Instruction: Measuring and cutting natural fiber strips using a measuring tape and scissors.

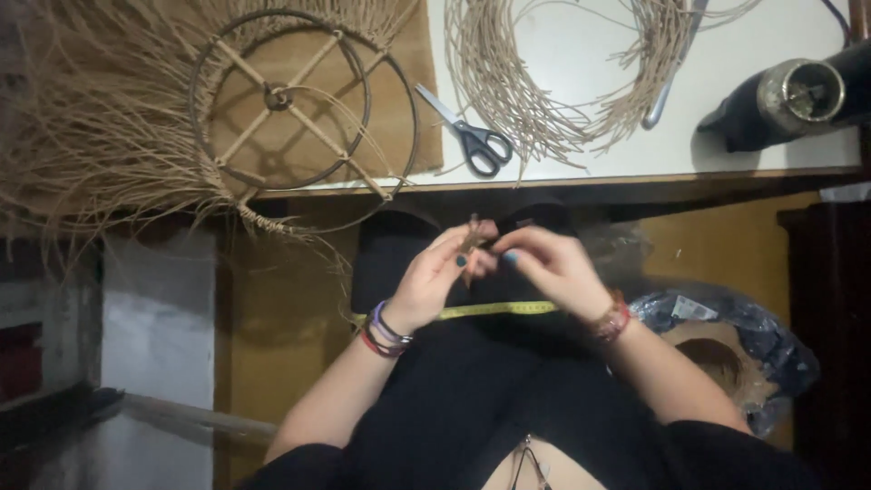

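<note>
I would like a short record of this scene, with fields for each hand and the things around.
left hand: pinches a small brown fibre piece over the lap
right hand: fingertips on the same piece
lap: yellow measuring tape lies across it
table: scissors, closed; loose bundle of tan strands; round wire frame with straw fringe
right edge: dark tool, kind unclear

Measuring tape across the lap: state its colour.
The measuring tape is yellow, lying across the black-clad lap below both hands; the head view shows it.
</note>
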